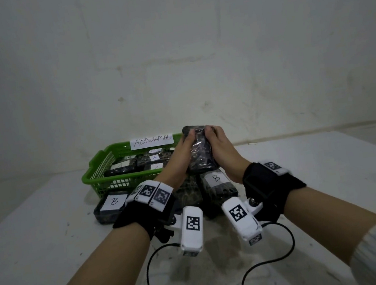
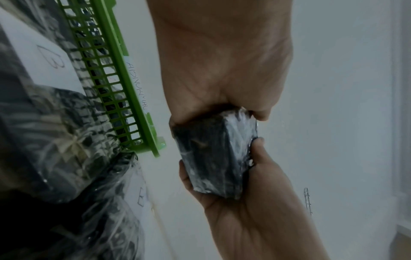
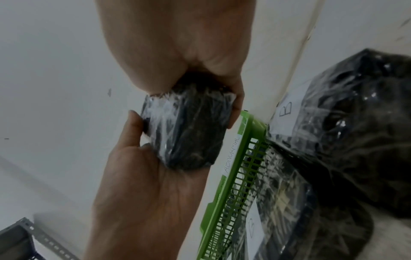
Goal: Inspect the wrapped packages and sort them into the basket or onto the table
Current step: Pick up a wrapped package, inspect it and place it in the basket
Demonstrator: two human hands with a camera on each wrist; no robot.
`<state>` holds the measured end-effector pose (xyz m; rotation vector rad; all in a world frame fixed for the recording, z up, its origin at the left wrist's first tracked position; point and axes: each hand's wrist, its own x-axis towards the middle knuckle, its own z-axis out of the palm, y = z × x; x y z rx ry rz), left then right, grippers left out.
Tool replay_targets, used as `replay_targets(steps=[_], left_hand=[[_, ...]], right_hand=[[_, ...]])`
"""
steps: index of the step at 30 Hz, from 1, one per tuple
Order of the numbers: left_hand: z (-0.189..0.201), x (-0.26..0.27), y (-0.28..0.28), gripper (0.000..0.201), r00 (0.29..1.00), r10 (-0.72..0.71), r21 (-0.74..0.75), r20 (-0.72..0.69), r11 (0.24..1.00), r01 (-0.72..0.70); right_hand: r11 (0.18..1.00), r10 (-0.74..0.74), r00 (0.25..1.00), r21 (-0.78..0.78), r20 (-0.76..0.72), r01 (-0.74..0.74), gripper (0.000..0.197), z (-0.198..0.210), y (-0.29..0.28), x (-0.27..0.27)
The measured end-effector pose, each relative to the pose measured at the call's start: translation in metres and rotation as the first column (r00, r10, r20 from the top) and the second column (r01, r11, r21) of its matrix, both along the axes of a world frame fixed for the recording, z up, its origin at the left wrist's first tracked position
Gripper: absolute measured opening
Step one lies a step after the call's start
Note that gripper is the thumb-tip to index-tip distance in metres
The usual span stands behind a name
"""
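Observation:
A dark package (image 1: 199,151) wrapped in clear film stands upright in the air, in front of the basket's right end. My left hand (image 1: 183,149) grips its left side and my right hand (image 1: 219,144) grips its right side, fingers curled round the back. The left wrist view shows the same package (image 2: 213,158) clamped between both palms, as does the right wrist view (image 3: 189,132). No label shows on it. The green basket (image 1: 95,173) carries an "ABNORMAL" sign (image 1: 152,141) and holds several packages marked A.
On the white table (image 1: 329,171), under my hands, lie a package marked B (image 1: 111,206), another marked B (image 1: 218,183) and one between them (image 1: 188,192). Black cables (image 1: 281,257) trail near the front edge. A metal rack (image 3: 22,237) stands off to the side.

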<state>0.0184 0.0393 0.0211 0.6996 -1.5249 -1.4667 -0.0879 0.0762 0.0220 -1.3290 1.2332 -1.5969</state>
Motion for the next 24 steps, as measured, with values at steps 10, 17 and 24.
replay_targets(steps=[10,17,24], left_hand=[[0.000,0.011,-0.006,0.031,0.998,-0.023,-0.002,-0.054,1.000,0.023],[-0.007,0.017,-0.008,0.039,0.999,-0.005,-0.042,-0.031,0.999,0.004],[-0.007,0.024,-0.006,0.053,0.996,-0.006,-0.110,0.089,0.994,0.016]], right_hand=[[0.997,0.072,0.997,-0.007,0.002,-0.072,0.038,0.001,0.000,-0.010],[0.991,0.130,0.991,0.000,0.035,-0.130,0.043,-0.002,0.002,-0.013],[0.997,0.073,0.994,-0.029,0.079,-0.071,0.046,-0.005,-0.002,-0.019]])
